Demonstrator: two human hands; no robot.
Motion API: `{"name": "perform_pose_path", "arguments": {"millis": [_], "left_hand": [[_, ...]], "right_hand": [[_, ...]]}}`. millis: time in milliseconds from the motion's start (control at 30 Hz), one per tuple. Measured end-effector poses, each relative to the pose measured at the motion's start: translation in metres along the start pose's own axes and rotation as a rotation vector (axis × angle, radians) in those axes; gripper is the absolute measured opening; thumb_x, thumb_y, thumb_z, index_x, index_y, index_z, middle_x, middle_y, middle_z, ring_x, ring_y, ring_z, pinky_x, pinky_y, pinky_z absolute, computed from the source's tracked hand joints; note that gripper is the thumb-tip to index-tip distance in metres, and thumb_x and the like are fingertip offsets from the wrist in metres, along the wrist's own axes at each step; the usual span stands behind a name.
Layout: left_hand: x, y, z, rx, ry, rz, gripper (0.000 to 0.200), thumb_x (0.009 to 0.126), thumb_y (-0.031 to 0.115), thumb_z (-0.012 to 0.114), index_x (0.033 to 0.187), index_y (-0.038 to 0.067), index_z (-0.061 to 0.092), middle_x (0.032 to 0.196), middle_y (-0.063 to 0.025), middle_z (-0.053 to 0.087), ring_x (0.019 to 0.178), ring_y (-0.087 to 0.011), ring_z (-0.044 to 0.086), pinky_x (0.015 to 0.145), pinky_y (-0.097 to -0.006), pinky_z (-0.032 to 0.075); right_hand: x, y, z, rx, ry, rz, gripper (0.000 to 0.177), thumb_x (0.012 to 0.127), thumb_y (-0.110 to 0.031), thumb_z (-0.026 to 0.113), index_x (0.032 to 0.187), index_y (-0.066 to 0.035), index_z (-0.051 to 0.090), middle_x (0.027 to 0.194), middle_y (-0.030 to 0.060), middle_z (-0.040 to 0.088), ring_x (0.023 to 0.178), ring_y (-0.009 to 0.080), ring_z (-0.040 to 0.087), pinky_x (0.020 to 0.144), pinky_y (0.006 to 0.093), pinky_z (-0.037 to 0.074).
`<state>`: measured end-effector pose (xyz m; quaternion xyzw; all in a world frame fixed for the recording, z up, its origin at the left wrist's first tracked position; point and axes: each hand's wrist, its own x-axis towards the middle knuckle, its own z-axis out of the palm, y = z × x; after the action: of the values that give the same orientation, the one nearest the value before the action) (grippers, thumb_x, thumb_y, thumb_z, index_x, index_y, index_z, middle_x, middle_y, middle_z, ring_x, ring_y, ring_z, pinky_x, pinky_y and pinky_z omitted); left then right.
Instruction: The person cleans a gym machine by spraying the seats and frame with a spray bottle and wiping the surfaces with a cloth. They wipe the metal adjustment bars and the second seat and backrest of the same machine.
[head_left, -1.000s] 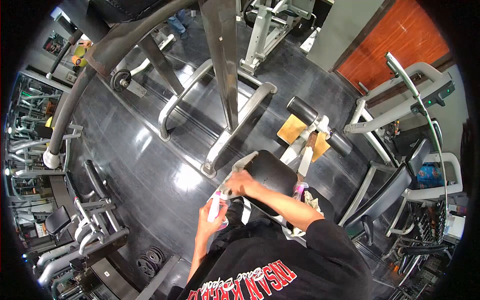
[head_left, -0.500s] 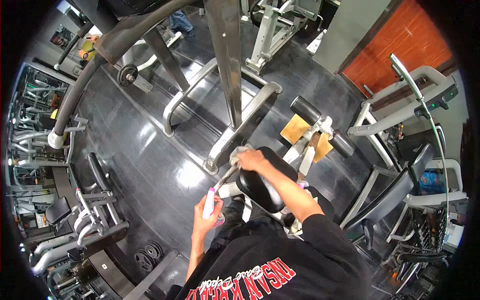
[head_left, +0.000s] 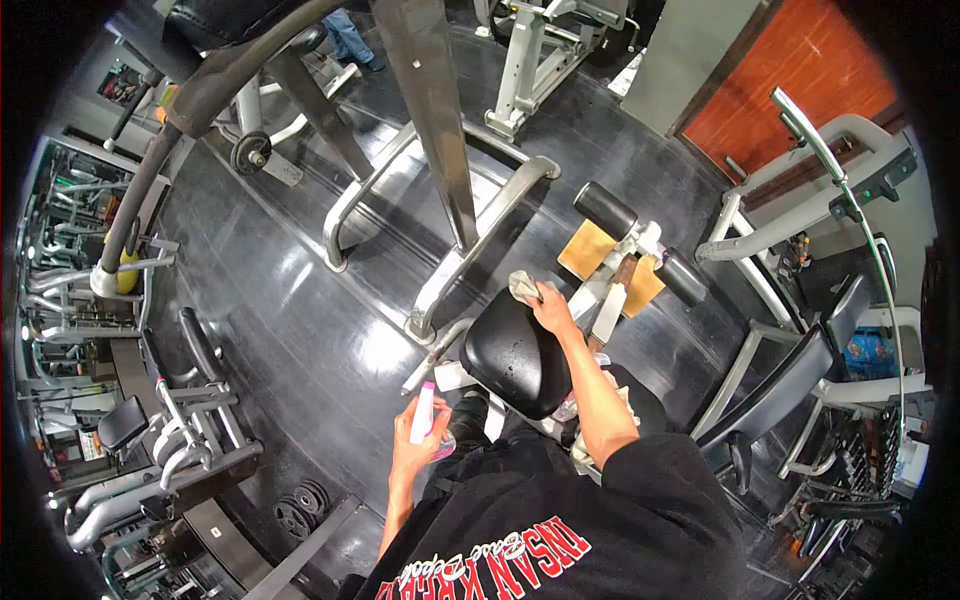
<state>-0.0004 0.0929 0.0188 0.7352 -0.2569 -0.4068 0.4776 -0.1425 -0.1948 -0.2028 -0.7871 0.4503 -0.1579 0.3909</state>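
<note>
My left hand (head_left: 412, 445) is closed around a pink and white spray bottle (head_left: 424, 412), held upright left of the seat. My right hand (head_left: 549, 310) grips a crumpled pale cloth (head_left: 522, 287) at the far edge of a black padded seat (head_left: 505, 345). Small wet-looking specks show on the seat's glossy surface. Beside the seat's left edge is a metal handle bar (head_left: 437, 357). More pale cloth (head_left: 590, 452) lies by the machine under my right forearm, partly hidden.
Black rollers (head_left: 606, 206) on a white frame stand beyond the seat. A large grey machine frame (head_left: 440, 130) rises ahead. To the right is a black padded bench (head_left: 765, 390). Weight plates (head_left: 300, 507) lie on the floor at lower left. A person's jeans-clad leg (head_left: 347, 40) shows at the top.
My right hand and the cloth have moved right and away from me, from the handle bar side to the seat's far edge, uncovering the seat top. My left hand still holds the bottle.
</note>
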Motion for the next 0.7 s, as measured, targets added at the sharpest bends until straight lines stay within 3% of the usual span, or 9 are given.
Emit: {"name": "perform_pose_path", "arguments": {"millis": [167, 233, 333, 433, 533, 567, 700], "left_hand": [[0.007, 0.0, 0.013, -0.02, -0.08, 0.016, 0.014, 0.084, 0.006, 0.065, 0.095, -0.001, 0.059, 0.076, -0.006, 0.065, 0.055, -0.0096, 0.059, 0.052, -0.0252, 0.048], [0.01, -0.002, 0.017, -0.006, -0.114, 0.036, 0.014, 0.084, 0.006, 0.065, 0.095, -0.001, 0.059, 0.076, -0.0061, 0.065, 0.054, -0.0094, 0.059, 0.052, -0.0251, 0.048], [0.016, 0.001, 0.02, 0.015, -0.141, 0.036, 0.014, 0.084, 0.006, 0.064, 0.095, -0.001, 0.06, 0.077, -0.0054, 0.065, 0.055, -0.009, 0.059, 0.052, -0.025, 0.048], [0.02, 0.007, 0.022, 0.013, -0.163, 0.032, 0.015, 0.083, 0.006, 0.064, 0.096, 0.0, 0.06, 0.077, -0.0049, 0.065, 0.055, -0.0088, 0.059, 0.052, -0.025, 0.048], [0.02, 0.01, 0.024, 0.01, -0.17, 0.02, 0.014, 0.083, 0.006, 0.064, 0.095, 0.0, 0.06, 0.077, -0.0046, 0.065, 0.055, -0.0086, 0.059, 0.052, -0.0249, 0.048], [0.02, 0.012, 0.025, 0.019, -0.172, 0.013, 0.013, 0.083, 0.005, 0.064, 0.095, 0.0, 0.06, 0.078, -0.0045, 0.065, 0.055, -0.0085, 0.059, 0.052, -0.0249, 0.048], [0.021, 0.01, 0.023, 0.024, -0.196, 0.047, 0.013, 0.084, 0.005, 0.064, 0.095, 0.0, 0.06, 0.08, -0.0041, 0.065, 0.056, -0.0083, 0.059, 0.053, -0.0247, 0.048]], "right_hand": [[-0.071, 0.003, -0.052, 0.013, 0.052, 0.071, 0.031, 0.084, -0.023, 0.063, 0.109, -0.004, 0.058, 0.103, 0.0212, 0.06, 0.095, 0.0423, 0.058, 0.08, 0.0472, 0.047], [-0.094, 0.0, -0.074, -0.107, -0.024, 0.211, 0.023, 0.084, -0.019, 0.063, 0.101, -0.005, 0.06, 0.099, 0.018, 0.061, 0.095, 0.0389, 0.059, 0.079, 0.0464, 0.047], [-0.115, 0.011, -0.083, -0.156, 0.059, 0.204, 0.019, 0.084, -0.019, 0.063, 0.1, -0.009, 0.061, 0.098, 0.0145, 0.061, 0.098, 0.0346, 0.059, 0.08, 0.0445, 0.048], [-0.106, -0.001, -0.085, -0.192, 0.009, 0.196, 0.021, 0.082, -0.018, 0.064, 0.102, -0.013, 0.062, 0.097, 0.0119, 0.061, 0.1, 0.032, 0.059, 0.081, 0.0441, 0.049], [-0.065, -0.007, -0.056, -0.277, -0.03, 0.039, 0.033, 0.079, -0.018, 0.064, 0.112, -0.017, 0.062, 0.117, 0.0108, 0.061, 0.107, 0.031, 0.059, 0.086, 0.0419, 0.05], [-0.051, -0.026, -0.049, -0.237, -0.068, 0.081, 0.036, 0.079, -0.02, 0.064, 0.115, -0.018, 0.061, 0.128, 0.0126, 0.055, 0.108, 0.031, 0.059, 0.087, 0.0415, 0.051], [-0.002, -0.065, -0.02, -0.17, -0.047, -0.049, 0.03, 0.08, -0.018, 0.062, 0.111, -0.02, 0.062, 0.114, 0.0068, 0.062, 0.1, 0.031, 0.062, 0.08, 0.0449, 0.053]]}}
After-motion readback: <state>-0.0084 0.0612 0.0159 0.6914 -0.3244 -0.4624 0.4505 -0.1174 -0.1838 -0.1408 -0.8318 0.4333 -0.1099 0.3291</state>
